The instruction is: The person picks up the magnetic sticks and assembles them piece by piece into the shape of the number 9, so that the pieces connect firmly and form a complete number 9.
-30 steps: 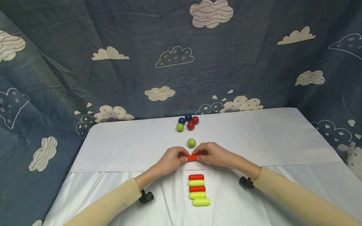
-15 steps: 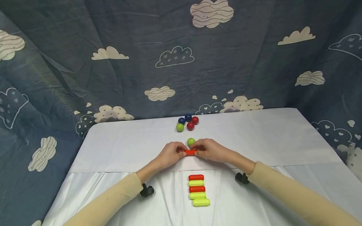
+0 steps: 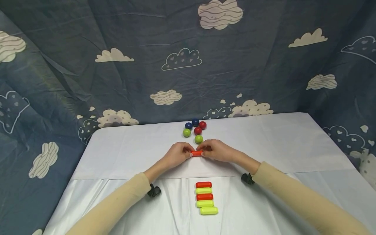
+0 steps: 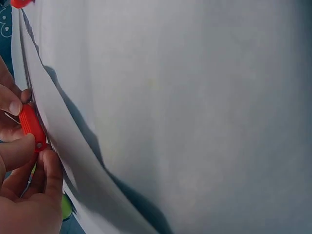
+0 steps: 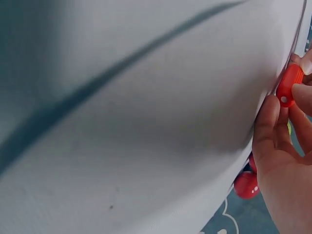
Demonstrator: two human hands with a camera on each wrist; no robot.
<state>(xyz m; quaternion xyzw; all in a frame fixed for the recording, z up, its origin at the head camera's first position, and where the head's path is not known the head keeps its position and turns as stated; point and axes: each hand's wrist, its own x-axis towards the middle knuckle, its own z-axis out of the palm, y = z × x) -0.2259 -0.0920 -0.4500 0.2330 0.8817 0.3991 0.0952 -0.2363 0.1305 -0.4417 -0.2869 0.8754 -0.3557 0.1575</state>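
Note:
A short red bar (image 3: 196, 153) is pinched at both ends, low over the white cloth. My left hand (image 3: 175, 154) grips its left end with thumb and fingers. The right end sits between the thumb and fingers of my right hand (image 3: 219, 150). Ridges and a pale dot on one end of the red bar (image 4: 31, 124) show in the left wrist view. Just beyond the bar, apart from it, lies a light green ball (image 3: 198, 139). Red and yellow-green bars (image 3: 204, 191) lie in a column nearer the body.
At the back of the table, two blue balls (image 3: 188, 126), two red balls (image 3: 198, 131) and another green ball (image 3: 186, 132) form a cluster. White cloth (image 3: 126, 147) covers the table, with a fold across it. A dark cloud-print curtain (image 3: 176, 78) hangs behind.
Both hands have moved forward across the table with the red bar. The nearer green ball has shifted away toward the back cluster. The column of bars has stayed put.

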